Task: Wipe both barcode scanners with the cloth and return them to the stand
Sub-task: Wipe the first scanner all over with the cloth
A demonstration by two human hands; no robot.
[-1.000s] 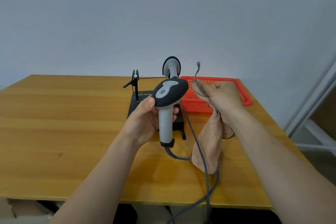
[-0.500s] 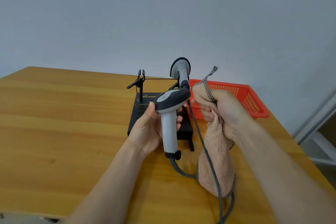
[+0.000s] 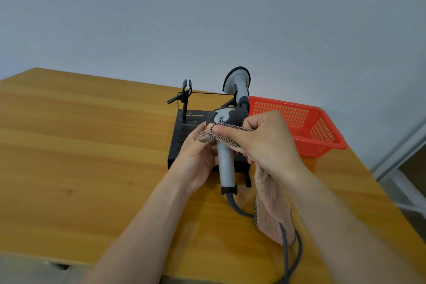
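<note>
My left hand (image 3: pixel 196 159) grips the barcode scanner (image 3: pixel 225 163) by its handle, so my right hand (image 3: pixel 265 143), pinching the cloth (image 3: pixel 272 210), can wipe its head.

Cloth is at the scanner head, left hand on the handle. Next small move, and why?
Probably draw the right hand with the cloth across the dark head of the held scanner, while the left hand steadies its grey handle. Only the cloth's checked edge touches the head; most of it hangs down unused.
</note>
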